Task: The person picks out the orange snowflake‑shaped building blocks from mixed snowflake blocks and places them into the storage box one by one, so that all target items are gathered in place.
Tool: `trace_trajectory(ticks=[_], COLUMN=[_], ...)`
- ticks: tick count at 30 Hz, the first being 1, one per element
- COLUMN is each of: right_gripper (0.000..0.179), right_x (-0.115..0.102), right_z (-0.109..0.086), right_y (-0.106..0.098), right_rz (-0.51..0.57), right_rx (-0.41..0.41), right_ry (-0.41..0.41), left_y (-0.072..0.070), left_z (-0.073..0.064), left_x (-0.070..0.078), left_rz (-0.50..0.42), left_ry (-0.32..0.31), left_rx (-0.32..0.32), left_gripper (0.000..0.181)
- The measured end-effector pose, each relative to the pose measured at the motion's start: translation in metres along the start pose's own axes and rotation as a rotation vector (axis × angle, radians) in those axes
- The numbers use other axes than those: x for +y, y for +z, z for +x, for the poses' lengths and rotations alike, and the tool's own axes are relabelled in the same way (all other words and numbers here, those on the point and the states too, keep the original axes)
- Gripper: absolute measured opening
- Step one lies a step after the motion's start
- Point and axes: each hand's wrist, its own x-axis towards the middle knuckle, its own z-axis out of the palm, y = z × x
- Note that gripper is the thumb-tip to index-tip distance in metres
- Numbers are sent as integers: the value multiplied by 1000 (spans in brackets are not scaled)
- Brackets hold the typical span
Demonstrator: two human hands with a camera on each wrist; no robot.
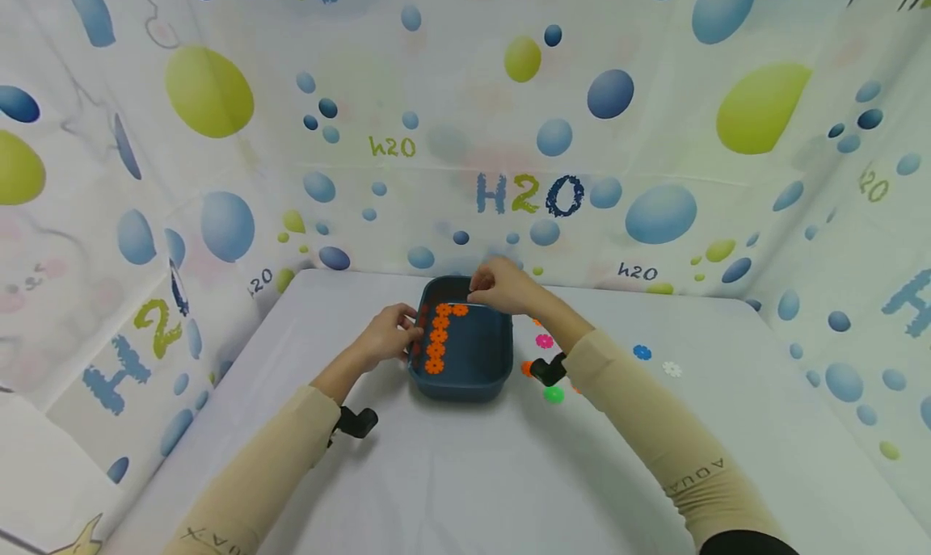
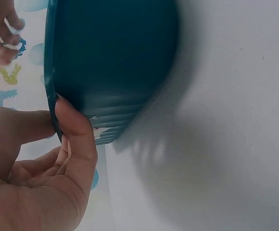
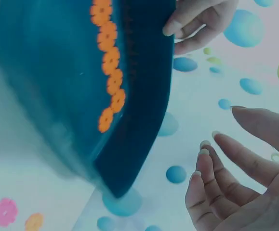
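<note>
A white table (image 1: 465, 474) sits inside walls of bubble cloth (image 1: 509, 135), and a blue tub (image 1: 465, 381) stands in the middle near the back. The left hand (image 1: 385, 337) grips the tub's left rim, and the right hand (image 1: 502, 287) pinches the far end of an orange flower chain (image 1: 439, 334) lying inside the tub. Loose little flowers (image 1: 544, 342) lie on the table just right of the tub.

A dark teal rectangular plastic tray (image 1: 465, 381) sits at the frame's centre — inside it, a chain of orange flower-shaped plastic discs (image 1: 437, 337) runs along its left side, bending right at the top.
</note>
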Motion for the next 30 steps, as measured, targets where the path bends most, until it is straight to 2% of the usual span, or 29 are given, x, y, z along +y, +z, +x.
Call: trace_trajectory(ticks=[7, 17, 24, 30], right_gripper=[27, 25, 26, 30], right_x=[27, 62, 82, 107], right_z=[-28, -62, -83, -97], right_y=[-13, -27, -31, -31], right_rz=[-35, -31, -28, -10], right_rx=[14, 82, 97, 85], right_ry=[-17, -13, 63, 109], left_y=[-1, 1, 1, 1], left_z=[2, 3, 1, 5], left_x=[-2, -2, -1, -4], left_rz=[2, -10, 5, -4], left_ry=[-6, 9, 6, 7], left_rx=[5, 7, 4, 3], left_gripper=[38, 34, 37, 37])
